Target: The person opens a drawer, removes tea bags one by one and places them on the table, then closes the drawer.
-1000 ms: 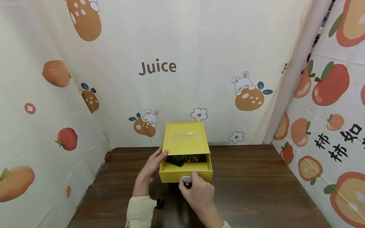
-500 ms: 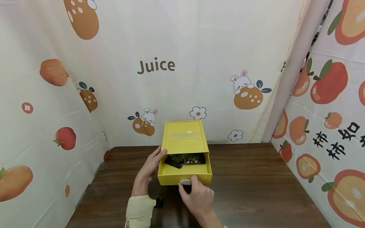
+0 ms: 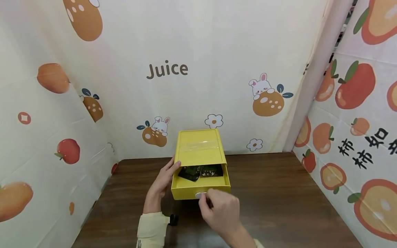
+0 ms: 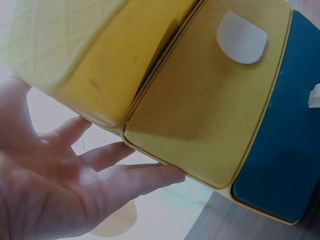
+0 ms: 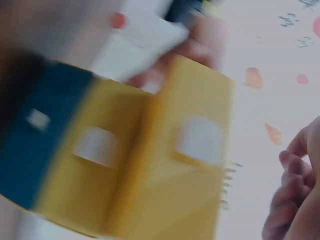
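A yellow drawer cabinet (image 3: 200, 148) stands on the table with its top drawer (image 3: 184, 194) pulled partway out. Dark, shiny packets (image 3: 211, 170) lie toward the back of that drawer. My left hand (image 3: 162, 181) rests along the cabinet's left side, and its fingers stretch against the edge in the left wrist view. Just off the drawer's white handle (image 5: 201, 140), my right hand (image 3: 222, 210) holds nothing. The right wrist view shows a gap between its loosely curled fingers (image 5: 295, 187) and the handle. Strong blur covers the drawers there.
Below the pulled drawer are another yellow drawer front (image 4: 200, 110) with a white handle (image 4: 243, 39) and a blue drawer front (image 4: 280, 120). The dark wooden table (image 3: 279, 199) ends at a printed curtain (image 3: 198, 96) behind and at both sides.
The top drawer has slid farther out toward me, showing more of the packets. My right hand has let go of the handle and shifted slightly right. The left hand stays put.
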A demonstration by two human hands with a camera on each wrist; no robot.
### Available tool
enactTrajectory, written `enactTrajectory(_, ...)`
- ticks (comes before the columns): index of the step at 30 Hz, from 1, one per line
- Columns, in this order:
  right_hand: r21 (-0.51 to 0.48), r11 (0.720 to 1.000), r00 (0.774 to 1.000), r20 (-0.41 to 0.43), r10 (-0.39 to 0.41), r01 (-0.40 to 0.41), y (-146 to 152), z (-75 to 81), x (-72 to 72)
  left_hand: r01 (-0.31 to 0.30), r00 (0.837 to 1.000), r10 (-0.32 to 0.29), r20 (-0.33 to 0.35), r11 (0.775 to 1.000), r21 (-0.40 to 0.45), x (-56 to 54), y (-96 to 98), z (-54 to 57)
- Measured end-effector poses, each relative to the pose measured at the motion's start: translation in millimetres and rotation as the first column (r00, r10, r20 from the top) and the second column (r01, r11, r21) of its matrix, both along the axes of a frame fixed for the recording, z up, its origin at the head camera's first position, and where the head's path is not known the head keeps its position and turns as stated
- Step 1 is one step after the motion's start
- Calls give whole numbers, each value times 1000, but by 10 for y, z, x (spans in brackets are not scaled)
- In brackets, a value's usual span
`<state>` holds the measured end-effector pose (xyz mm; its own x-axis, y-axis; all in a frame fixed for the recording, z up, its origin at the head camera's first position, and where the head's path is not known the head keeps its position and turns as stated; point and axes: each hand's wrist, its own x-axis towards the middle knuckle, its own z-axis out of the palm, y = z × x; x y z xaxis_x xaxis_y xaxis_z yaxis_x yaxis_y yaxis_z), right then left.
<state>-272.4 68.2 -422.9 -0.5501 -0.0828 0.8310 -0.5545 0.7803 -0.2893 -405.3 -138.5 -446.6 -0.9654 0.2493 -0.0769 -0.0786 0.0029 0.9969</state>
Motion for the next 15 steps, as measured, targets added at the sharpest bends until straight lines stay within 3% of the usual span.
enactTrajectory(1,9,1000,999,30,26,-26,24,121,-35,-4,1000,4,5,1000,-3,-5,1,-2)
enactTrajectory(3,47,996,983,172,66,-75,79,324,-133,-9,1000,9,13,1000,-6,-13,5,-12)
enactTrajectory(4,76,991,959,270,86,-110,111,403,-196,-7,1000,7,11,1000,-8,-16,6,-18)
enactTrajectory(5,106,983,922,375,101,-150,143,470,-272,-9,1000,9,13,1000,-7,-21,10,-18)
enactTrajectory(6,133,972,868,484,107,-194,176,524,-351,-9,1000,9,11,1000,-4,-23,13,-18)
enactTrajectory(8,171,939,737,666,112,-297,237,573,-515,-5,1000,5,7,1000,-2,-21,16,-17)
enactTrajectory(11,166,888,551,827,111,-429,291,578,-738,-7,1000,7,9,1000,0,-7,19,-13)
enactTrajectory(13,155,867,462,882,95,-473,300,558,-850,-6,1000,6,8,1000,-3,1,19,-8)
enactTrajectory(15,164,858,403,914,53,-486,291,543,-929,-4,1000,4,3,1000,-6,0,25,-1)
